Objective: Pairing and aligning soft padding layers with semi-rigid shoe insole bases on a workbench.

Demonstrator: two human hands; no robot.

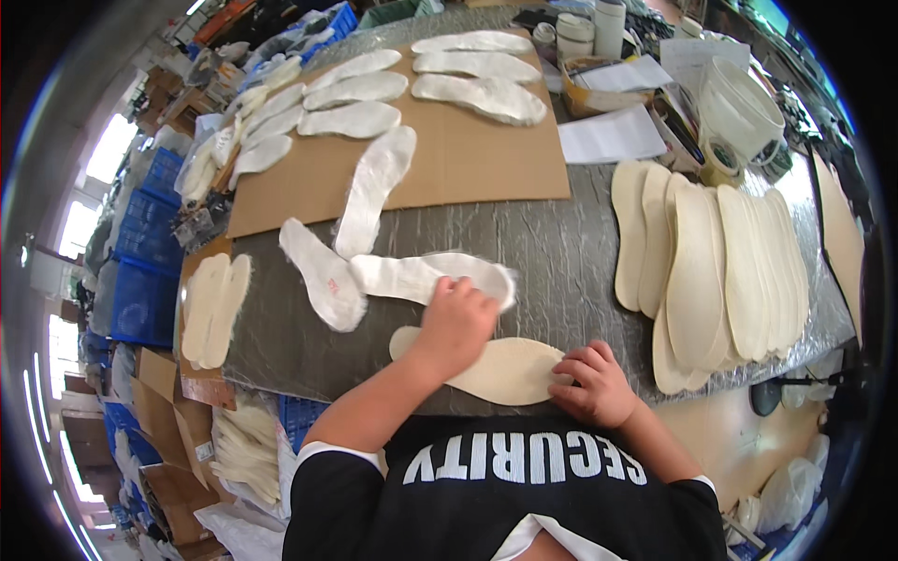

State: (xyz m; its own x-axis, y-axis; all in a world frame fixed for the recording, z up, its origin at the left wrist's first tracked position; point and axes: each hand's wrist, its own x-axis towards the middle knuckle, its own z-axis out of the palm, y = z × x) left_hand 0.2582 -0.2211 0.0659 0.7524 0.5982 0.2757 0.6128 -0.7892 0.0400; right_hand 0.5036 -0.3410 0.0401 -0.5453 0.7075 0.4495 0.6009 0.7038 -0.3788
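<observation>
A white fluffy insole (pixel 402 277) lies crosswise on the dark tabletop, its right end slightly blurred. My left hand (pixel 458 323) reaches over from below, its fingertips pinched on the near edge of that insole. Closer to me is a smooth cream insole (pixel 510 371), partly covered by my left wrist. My right hand (pixel 594 385) has its curled fingers on the right end of the cream one. Two more white insoles, one standing lengthwise (pixel 374 192) and one with a red mark (pixel 323 276), touch or nearly touch the crosswise one.
Several white insoles lie in rows on a cardboard sheet (pixel 477 159) at the back. A fanned pile of cream insoles (pixel 697 280) is at the right, a few more (pixel 215 313) at the left edge. A clear plastic jug (pixel 739 107), papers (pixel 613 137) and jars stand back right.
</observation>
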